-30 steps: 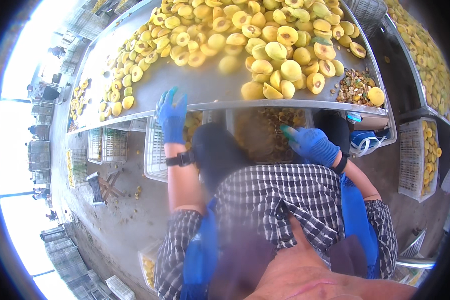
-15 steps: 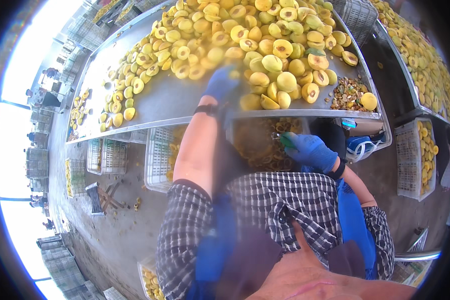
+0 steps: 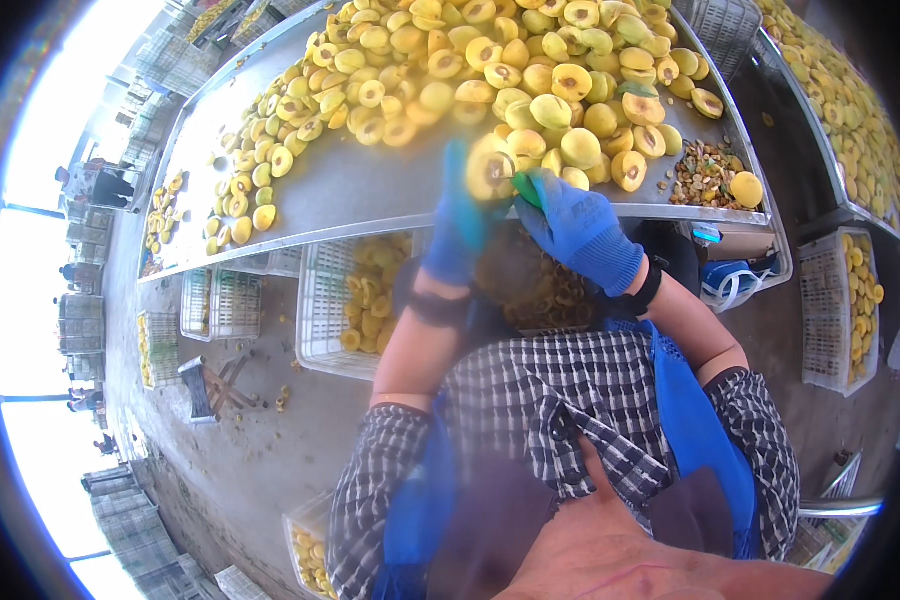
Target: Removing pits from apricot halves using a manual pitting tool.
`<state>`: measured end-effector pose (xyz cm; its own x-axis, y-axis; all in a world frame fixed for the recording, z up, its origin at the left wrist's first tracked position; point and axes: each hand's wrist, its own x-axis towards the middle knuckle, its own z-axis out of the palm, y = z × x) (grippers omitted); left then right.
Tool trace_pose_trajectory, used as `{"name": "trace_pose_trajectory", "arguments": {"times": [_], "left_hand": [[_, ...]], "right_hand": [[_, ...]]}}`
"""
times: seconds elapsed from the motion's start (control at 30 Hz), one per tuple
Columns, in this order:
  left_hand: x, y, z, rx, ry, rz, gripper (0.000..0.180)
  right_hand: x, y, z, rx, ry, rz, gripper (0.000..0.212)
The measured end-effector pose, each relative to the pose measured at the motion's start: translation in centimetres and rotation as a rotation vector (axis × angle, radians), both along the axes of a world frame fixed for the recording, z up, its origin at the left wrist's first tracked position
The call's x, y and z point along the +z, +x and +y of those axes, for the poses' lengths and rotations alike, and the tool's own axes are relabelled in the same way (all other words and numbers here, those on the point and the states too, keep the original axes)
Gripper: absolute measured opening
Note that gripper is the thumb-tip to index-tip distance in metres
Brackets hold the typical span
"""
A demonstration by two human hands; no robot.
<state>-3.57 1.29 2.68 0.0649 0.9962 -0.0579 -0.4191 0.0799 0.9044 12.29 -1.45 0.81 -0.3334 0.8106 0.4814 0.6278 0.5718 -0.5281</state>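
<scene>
My left hand [image 3: 456, 232], in a blue glove and partly smeared, is closed around a yellow peach half [image 3: 491, 170] above the table's near edge. The half's cut face, with a brown centre, shows. Close beside it, my right hand [image 3: 582, 225], also gloved in blue, grips a small tool with a green handle [image 3: 528, 189]. The tool's working end is hidden at the fruit. Beyond both hands a big heap of peach halves [image 3: 550, 112] covers much of the metal table [image 3: 370, 200].
Loose stones and scraps [image 3: 708, 175] lie at the table's right corner. Below the near edge stand a white crate [image 3: 315, 300] of peaches and a container of dark scraps partly hidden by my hands. Another fruit crate [image 3: 825, 320] and a second heaped table [image 3: 835, 120] are at the right.
My left hand has come back from the heap toward me with a peach half. My right hand has risen with the green-handled tool, and the two now meet at the table edge.
</scene>
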Motion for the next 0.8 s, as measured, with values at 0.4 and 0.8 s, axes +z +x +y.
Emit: {"name": "trace_pose_trajectory", "arguments": {"times": [0.4, 0.8], "left_hand": [[-1.8, 0.2, -0.7, -0.08, -0.035, -0.132, 0.05], [0.6, 1.7, -2.1, 0.04, 0.155, -0.037, 0.041]], "right_hand": [[-1.4, 1.4, 0.0, 0.1, 0.081, -0.179, 0.032], [0.9, 0.6, -1.2, 0.023, 0.012, -0.072, 0.035]]}}
